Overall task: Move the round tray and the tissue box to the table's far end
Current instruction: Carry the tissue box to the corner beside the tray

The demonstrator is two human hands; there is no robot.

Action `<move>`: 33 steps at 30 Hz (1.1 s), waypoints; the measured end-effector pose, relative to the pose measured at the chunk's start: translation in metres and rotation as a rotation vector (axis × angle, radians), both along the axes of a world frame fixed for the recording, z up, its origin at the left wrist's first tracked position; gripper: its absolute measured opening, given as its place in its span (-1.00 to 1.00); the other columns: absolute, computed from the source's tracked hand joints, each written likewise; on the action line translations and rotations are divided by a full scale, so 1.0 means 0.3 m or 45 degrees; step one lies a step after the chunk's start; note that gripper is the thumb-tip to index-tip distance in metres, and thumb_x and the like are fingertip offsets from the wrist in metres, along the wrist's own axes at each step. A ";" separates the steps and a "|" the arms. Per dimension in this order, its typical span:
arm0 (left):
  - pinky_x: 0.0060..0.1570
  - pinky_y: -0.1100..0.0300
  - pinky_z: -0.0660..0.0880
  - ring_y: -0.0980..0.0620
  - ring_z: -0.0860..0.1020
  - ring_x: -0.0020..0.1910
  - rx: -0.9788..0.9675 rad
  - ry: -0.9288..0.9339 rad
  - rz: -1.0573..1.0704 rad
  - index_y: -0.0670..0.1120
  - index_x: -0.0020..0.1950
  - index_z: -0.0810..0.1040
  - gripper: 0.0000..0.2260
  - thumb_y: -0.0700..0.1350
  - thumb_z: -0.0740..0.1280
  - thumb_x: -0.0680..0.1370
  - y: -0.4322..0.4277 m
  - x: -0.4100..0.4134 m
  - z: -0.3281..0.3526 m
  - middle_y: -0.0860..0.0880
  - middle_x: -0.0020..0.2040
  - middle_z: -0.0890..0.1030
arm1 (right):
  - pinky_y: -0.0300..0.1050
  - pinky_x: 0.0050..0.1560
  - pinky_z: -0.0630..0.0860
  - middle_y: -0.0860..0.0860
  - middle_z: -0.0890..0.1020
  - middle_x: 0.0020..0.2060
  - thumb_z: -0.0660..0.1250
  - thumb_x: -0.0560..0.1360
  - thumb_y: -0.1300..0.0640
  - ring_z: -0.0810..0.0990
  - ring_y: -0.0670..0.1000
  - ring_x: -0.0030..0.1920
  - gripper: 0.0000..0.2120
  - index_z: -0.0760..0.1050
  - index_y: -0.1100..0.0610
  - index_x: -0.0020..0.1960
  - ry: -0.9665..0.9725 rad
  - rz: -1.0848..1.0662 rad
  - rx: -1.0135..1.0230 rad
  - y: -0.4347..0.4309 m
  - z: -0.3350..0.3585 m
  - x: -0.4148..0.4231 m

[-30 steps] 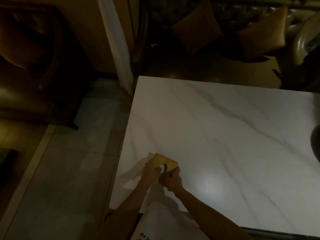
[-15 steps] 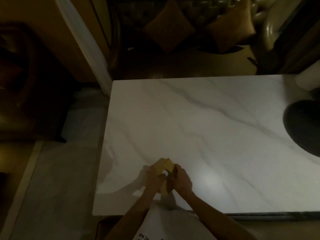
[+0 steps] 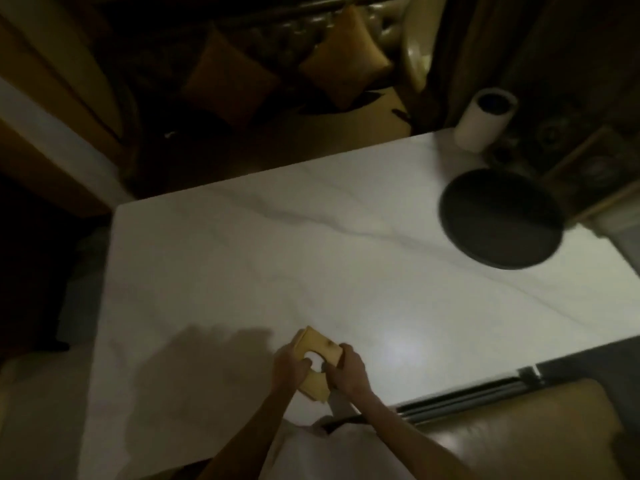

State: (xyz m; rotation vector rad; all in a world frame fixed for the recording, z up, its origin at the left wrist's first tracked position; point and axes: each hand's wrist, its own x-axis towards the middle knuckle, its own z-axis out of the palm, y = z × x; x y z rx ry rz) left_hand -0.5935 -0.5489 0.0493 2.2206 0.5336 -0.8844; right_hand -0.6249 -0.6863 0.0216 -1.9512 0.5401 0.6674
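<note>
At the bottom centre of the frame, both hands grip the box [image 3: 316, 363], a yellow tissue box with a round white opening in its top. The left hand [image 3: 290, 367] clasps its left side, fingers curled over the top beside the opening. The right hand [image 3: 347, 370] clasps its right side, thumb near the opening. The box is tilted, near the table's [image 3: 242, 271] close edge; whether it touches the surface cannot be told. Both bare forearms rise from the bottom edge, above white clothing.

The table is white marble with grey veins and fills the middle of the frame. A shadow lies on it left of the hands, and a bright glare spot right of them.

At the right, toward the far side, the tray [image 3: 500, 223] lies flat on the table, round and dark, near the right edge. Beyond it, in the upper right, a white roll [image 3: 485, 121] stands upright at the table's far corner.

Past the table, at the top centre, two cushions [image 3: 284, 71] sit on a dark sofa.
</note>
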 end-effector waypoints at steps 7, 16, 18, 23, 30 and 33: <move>0.23 -0.06 0.49 -0.14 0.54 0.18 0.082 -0.101 -0.409 0.01 0.35 0.38 -0.58 0.05 0.27 0.51 -0.464 0.062 0.021 -0.10 0.23 0.55 | -0.39 -0.21 0.38 -0.15 0.53 -0.11 0.43 0.47 -0.10 0.54 -0.11 -0.12 -0.65 0.43 0.03 0.15 -0.183 -0.345 -0.115 -0.432 0.052 -0.063; 0.21 -0.19 0.49 -0.17 0.49 0.21 0.081 -0.079 -0.818 0.19 0.40 0.12 -0.32 0.43 0.17 0.36 -0.763 0.001 0.031 -0.07 0.29 0.43 | -0.08 0.04 0.64 -0.18 0.54 0.14 0.38 0.46 -0.14 0.60 -0.08 0.03 -0.41 0.28 -0.19 0.45 -0.299 -0.750 -0.340 -0.677 0.137 -0.279; 0.24 -0.20 0.45 -0.18 0.48 0.23 0.055 -0.114 -0.904 0.17 0.42 0.12 -0.33 0.40 0.17 0.39 -0.821 -0.012 0.025 -0.09 0.32 0.42 | -0.20 0.02 0.62 -0.23 0.51 0.18 0.37 0.49 -0.12 0.59 -0.11 0.06 -0.44 0.29 -0.21 0.44 -0.335 -0.815 -0.362 -0.690 0.149 -0.316; 0.22 -0.22 0.47 -0.19 0.48 0.24 -0.048 -0.106 -1.058 0.20 0.41 0.07 -0.36 0.36 0.16 0.40 -0.910 -0.030 0.003 -0.06 0.34 0.41 | -0.20 0.14 0.59 -0.14 0.50 0.31 0.40 0.51 0.00 0.55 -0.10 0.15 -0.42 0.30 -0.11 0.48 -0.284 -0.915 -0.429 -0.734 0.170 -0.365; 0.13 -0.14 0.53 -0.18 0.53 0.17 -0.035 -0.141 -1.177 0.18 0.41 0.11 -0.41 0.28 0.20 0.45 -1.046 -0.001 0.009 -0.08 0.31 0.41 | 0.10 0.30 0.55 -0.05 0.45 0.43 0.39 0.52 0.02 0.52 0.02 0.32 -0.37 0.24 -0.11 0.53 -0.252 -1.010 -0.396 -0.831 0.136 -0.355; 0.13 -0.09 0.52 -0.18 0.52 0.15 -0.056 -0.079 -1.144 0.15 0.43 0.16 -0.44 0.19 0.24 0.48 -1.119 0.028 0.019 -0.11 0.30 0.41 | 0.07 0.26 0.58 -0.08 0.48 0.39 0.37 0.52 0.01 0.58 0.00 0.22 -0.34 0.20 -0.16 0.54 -0.252 -1.018 -0.378 -0.899 0.114 -0.337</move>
